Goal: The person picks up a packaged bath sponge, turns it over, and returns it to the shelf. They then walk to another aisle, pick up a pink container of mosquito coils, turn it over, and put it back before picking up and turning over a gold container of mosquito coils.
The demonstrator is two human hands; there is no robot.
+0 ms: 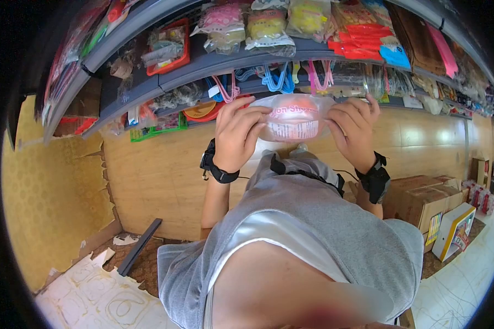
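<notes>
A clear plastic package [295, 129] with something pink inside is held up in front of the lower shelf. Pink print on it reads in part "on Sho", above a block of small white-backed text. My left hand [237, 133] pinches its left edge between thumb and fingers. On the opposite edge, my right hand [352, 130] has the same kind of grip. Both wrists wear black straps. Just behind the package hang pink hangers [229, 89] and blue hangers [278, 78].
A grey shelf [203, 64] carries bagged sponge-like items [266, 27], a red basket [170, 46] and red packets [359, 43]. Below sits a green basket [158, 129]. Cardboard boxes [422, 200] stand on the right; a dark bar [140, 247] lies at lower left.
</notes>
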